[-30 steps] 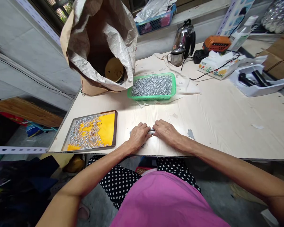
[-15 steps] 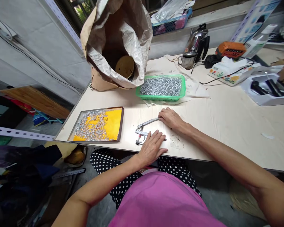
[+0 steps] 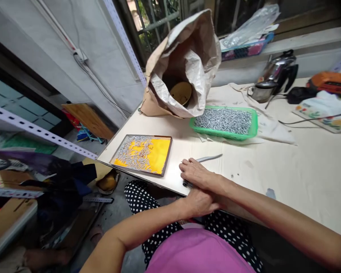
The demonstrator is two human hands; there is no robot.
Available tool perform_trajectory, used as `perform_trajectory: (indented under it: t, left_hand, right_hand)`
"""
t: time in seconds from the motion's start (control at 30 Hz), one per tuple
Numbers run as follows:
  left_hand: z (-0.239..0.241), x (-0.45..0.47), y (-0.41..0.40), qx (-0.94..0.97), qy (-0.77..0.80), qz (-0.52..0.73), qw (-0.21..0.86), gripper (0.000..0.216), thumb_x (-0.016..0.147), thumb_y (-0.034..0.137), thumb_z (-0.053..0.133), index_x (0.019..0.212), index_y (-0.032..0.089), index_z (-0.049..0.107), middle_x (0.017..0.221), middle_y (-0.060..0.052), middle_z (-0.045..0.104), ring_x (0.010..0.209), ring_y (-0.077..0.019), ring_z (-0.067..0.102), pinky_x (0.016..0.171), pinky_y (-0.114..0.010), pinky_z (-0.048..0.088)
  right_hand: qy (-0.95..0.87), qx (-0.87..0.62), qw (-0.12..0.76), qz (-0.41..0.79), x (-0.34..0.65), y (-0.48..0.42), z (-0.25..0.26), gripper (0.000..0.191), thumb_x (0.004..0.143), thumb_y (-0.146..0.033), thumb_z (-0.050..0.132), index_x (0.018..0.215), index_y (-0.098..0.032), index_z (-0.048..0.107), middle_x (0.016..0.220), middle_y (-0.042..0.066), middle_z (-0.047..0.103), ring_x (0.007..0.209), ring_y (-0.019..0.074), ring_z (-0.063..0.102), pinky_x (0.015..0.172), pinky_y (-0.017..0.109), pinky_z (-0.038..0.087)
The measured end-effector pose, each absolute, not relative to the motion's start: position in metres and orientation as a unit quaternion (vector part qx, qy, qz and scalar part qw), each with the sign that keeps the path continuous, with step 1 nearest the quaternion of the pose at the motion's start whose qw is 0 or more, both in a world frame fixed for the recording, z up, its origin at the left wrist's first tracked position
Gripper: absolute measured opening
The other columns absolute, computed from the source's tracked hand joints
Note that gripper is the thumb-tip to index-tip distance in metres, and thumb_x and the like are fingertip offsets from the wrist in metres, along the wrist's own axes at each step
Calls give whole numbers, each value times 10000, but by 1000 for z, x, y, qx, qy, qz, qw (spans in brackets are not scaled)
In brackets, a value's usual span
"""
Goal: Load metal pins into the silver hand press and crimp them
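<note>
My right hand (image 3: pixel 197 174) lies at the table's front edge with its fingers curled over a metal hand press tool (image 3: pixel 209 158). One silver handle sticks out to the right past the fingers, and a dark end shows under the palm. My left hand (image 3: pixel 199 203) sits just below it at the table (image 3: pixel 301 167) edge, pressed against my right wrist, with its fingers hidden. A dark-framed yellow tray (image 3: pixel 159 149), half covered with small metal pins, lies to the left of my hands.
A green basket (image 3: pixel 255 127) full of metal pins stands behind, beside an open paper sack (image 3: pixel 187 49) with a round lid inside. Farther right are a steel kettle (image 3: pixel 275 72), a white cloth (image 3: pixel 275 131), cables and an orange device (image 3: pixel 331 81). Perforated metal bars and clutter fill the floor at left.
The view swung left. My right hand moved from the tool's far handle onto the tool near the table edge. My left hand slid off the tabletop to beneath my right wrist.
</note>
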State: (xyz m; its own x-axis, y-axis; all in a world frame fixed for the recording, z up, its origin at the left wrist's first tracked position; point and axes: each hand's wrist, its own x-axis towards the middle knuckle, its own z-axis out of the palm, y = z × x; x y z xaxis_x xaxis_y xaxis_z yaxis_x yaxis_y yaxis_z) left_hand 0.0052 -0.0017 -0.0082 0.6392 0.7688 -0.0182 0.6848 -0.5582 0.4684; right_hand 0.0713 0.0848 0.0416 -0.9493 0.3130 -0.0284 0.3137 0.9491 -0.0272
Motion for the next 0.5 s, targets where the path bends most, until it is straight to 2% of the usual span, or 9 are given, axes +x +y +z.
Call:
perform_trajectory:
  t: [0.1, 0.23, 0.37, 0.43, 0.5]
  left_hand:
    - [-9, 5, -2, 877, 417, 88, 223, 668, 948, 409, 498, 1490, 53, 337, 1460, -200, 475, 1361, -352, 428, 1136, -481, 341]
    - [-5, 6, -1, 875, 419, 98, 222, 632, 943, 450, 524, 1419, 45, 431, 1379, -209, 550, 1304, -358, 490, 1100, -480, 385]
    - [7, -2, -1, 899, 367, 156, 183, 614, 943, 482, 541, 1390, 69, 460, 1409, -195, 520, 1354, -316, 436, 1140, -437, 352]
    - [16, -19, 1, 898, 371, 190, 138, 487, 963, 409, 534, 1333, 93, 519, 1394, -177, 533, 1358, -283, 428, 1138, -417, 361]
    - [27, -47, 9, 870, 434, 221, 84, 318, 980, 299, 506, 1230, 125, 597, 1275, -148, 610, 1249, -244, 518, 1061, -394, 436]
  right_hand:
    - [991, 133, -7, -4, 70, 87, 31, 93, 884, -150, 611, 827, -159, 683, 918, 103, 617, 952, 236, 486, 745, 350, 330]
    - [982, 154, -93, -58, 74, 87, 19, 115, 920, -129, 544, 880, -161, 647, 866, 69, 630, 876, 207, 519, 757, 339, 364]
    - [923, 225, -276, -148, 87, 106, 40, 146, 953, -156, 472, 926, -184, 612, 851, 49, 633, 793, 180, 551, 725, 305, 426]
    - [876, 273, -371, -144, 102, 127, 60, 153, 971, -210, 453, 940, -188, 601, 860, 59, 632, 814, 190, 574, 733, 308, 454]
    - [837, 326, -427, -101, 125, 152, 78, 144, 961, -247, 469, 944, -192, 602, 861, 66, 630, 822, 207, 592, 748, 329, 469]
